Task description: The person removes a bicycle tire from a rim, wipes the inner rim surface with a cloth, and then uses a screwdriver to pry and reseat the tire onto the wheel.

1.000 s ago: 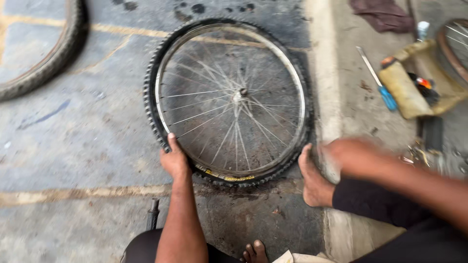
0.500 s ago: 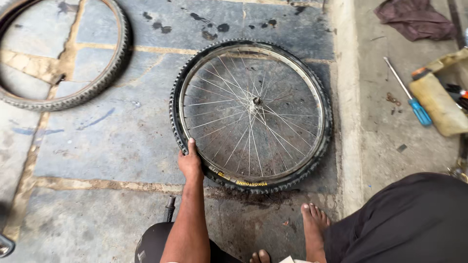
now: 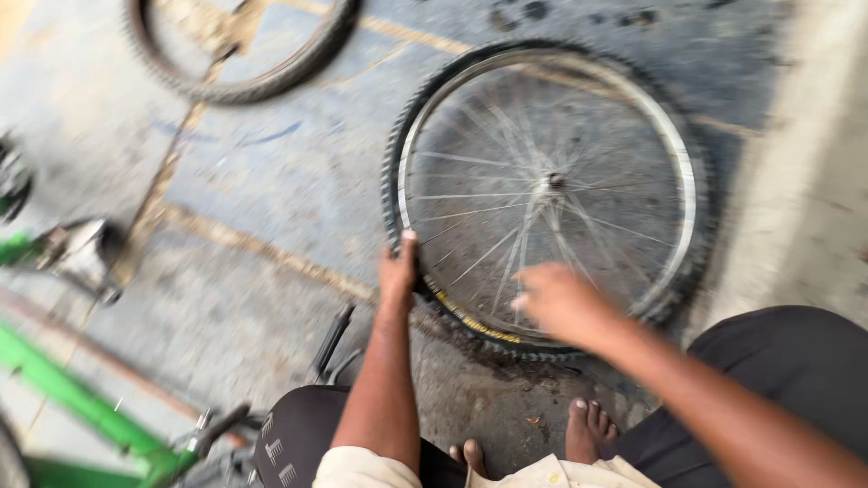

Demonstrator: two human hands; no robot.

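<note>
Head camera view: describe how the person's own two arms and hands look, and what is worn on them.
Both arms are bare from the elbow down: no sleeves, gloves, watch or rings show. The left hand is fairly sharp, its fingers uncovered. The right hand is blurred by motion, so finer marks cannot be told. Both forearms are slim.

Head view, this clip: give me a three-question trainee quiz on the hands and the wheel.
1. True or false: the left hand grips the near edge of the bicycle wheel lying flat on the floor.
2. The right hand is: A) over the spokes, B) holding a screwdriver, C) on the green frame.
3. What lies at top left?

Key: 1 true. 2 A. 3 A loose tyre.
</note>
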